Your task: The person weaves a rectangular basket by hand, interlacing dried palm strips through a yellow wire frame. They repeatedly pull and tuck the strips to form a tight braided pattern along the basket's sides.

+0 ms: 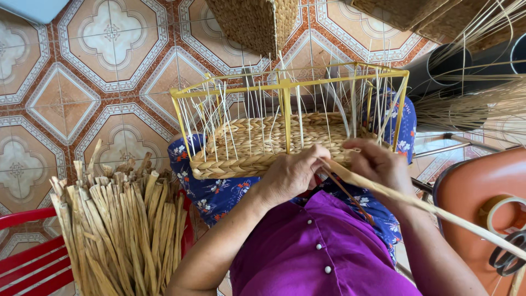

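Far out to the left of the left hand, a thick bundle of dried reed stalks [123, 225] stands upright, propped against a red slatted chair [30, 257], well apart from the work. Moving in, the left hand [293, 172] presses on the near edge of a half-woven basket [257, 145], fingers curled over the braided rim and closed around the start of a flat straw strand [416, 203]. Above that hand, a yellow metal frame [285, 85] boxes the weave, and thin pale stakes [219, 118] rise from the braided rows up to its top bars. The basket rests on the person's lap, over blue flowered fabric [211, 189], just beyond a purple buttoned shirt [318, 249]. Now the right hand [378, 161], just beside the left one and touching the same near rim, pinches the strand at its upper end, fingers bent tight; the strand runs away from it, down to the right edge of view. Further right of that hand sits an orange seat [471, 192] carrying a tape roll [501, 214] and black scissors [507, 255]. Up beyond the right hand, loose pale reeds [471, 107] fan out over a patterned tile floor [104, 71].
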